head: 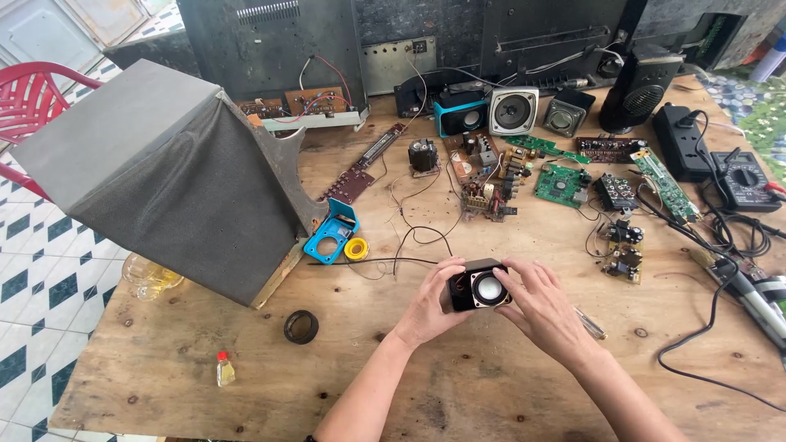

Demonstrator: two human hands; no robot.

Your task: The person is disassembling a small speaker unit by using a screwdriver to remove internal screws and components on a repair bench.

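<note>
A small black cube-shaped speaker with a round silver cone [481, 287] is held just above the scuffed wooden plank table [458, 385] near its middle, gripped from 2 sides. The left hand [430, 309] is wrapped around its left side; the right hand [542, 305] is clasped over its right edge. A thin black wire [409, 245] trails nearby, and a black rubber ring [301, 326] lies well apart.
</note>
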